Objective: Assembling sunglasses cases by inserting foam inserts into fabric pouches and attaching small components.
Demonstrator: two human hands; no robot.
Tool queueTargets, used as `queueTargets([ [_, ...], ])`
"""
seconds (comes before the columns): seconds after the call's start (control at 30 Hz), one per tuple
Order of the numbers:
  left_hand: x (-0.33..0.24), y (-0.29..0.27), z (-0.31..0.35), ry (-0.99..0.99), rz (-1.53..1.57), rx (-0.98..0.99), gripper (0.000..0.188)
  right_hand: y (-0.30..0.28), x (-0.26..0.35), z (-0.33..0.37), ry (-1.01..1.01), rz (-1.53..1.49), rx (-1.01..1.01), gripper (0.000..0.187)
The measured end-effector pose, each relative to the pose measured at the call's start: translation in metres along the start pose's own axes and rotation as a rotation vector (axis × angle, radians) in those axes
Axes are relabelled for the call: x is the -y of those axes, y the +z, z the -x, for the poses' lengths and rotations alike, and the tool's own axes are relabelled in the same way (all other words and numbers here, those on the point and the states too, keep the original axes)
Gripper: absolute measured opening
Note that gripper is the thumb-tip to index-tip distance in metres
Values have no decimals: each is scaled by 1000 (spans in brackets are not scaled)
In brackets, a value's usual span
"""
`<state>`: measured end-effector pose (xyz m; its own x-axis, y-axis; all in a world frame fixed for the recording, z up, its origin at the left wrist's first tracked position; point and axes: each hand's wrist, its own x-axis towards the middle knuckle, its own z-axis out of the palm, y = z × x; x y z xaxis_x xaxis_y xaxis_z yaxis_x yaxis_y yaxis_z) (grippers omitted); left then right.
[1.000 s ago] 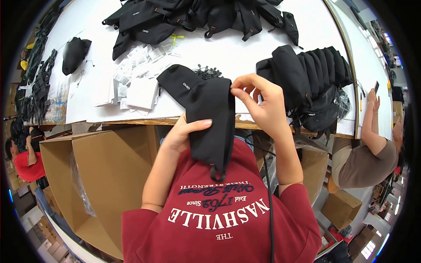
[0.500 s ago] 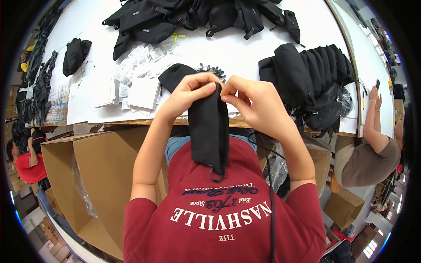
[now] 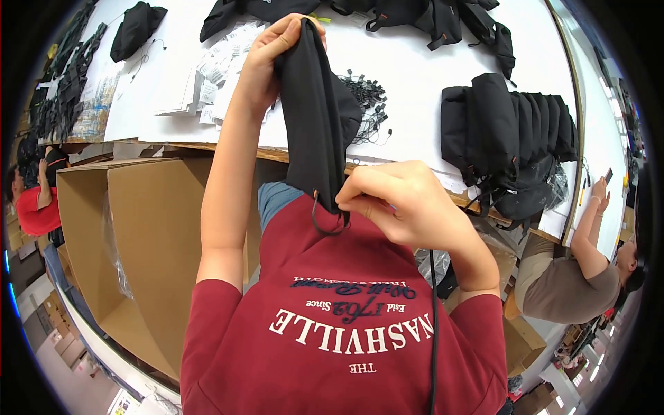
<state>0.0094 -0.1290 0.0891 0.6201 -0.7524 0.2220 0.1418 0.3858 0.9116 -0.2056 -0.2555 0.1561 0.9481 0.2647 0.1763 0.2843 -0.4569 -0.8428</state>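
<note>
A long black fabric pouch (image 3: 308,117) stretches upright in front of me, over the table's front edge. My left hand (image 3: 266,62) is closed round its far end, thumb on top. At the near end, my right hand (image 3: 398,204) pinches the edge between thumb and bent fingers, beside a small black loop (image 3: 328,223). A seam or zipper line runs down the pouch's right side; I cannot tell which. Behind it bulges a rounded black piece (image 3: 349,111), and whether it belongs to the same pouch is hidden. Black string tags (image 3: 370,97) lie heaped just beyond.
A row of black pouches (image 3: 522,124) stands on the white table (image 3: 408,83) at right. More black bags (image 3: 429,21) lie at the back. White paper labels (image 3: 221,76) spread at left. Below stands an open cardboard box (image 3: 152,249). Co-workers sit at both sides.
My left hand has moved up and away with the pouch's far end. My right hand has slid down from the top to the near end. The view has shifted slightly.
</note>
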Motion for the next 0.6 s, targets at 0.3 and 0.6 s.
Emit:
queueTargets([
  [0.3,3,-2,1,-147,-49,-88,35,-9,-4,4,68,69,-99,13],
  [0.6,21,10,49,-566,491,-613,27,-15,-21,19,2,677,-214,71],
])
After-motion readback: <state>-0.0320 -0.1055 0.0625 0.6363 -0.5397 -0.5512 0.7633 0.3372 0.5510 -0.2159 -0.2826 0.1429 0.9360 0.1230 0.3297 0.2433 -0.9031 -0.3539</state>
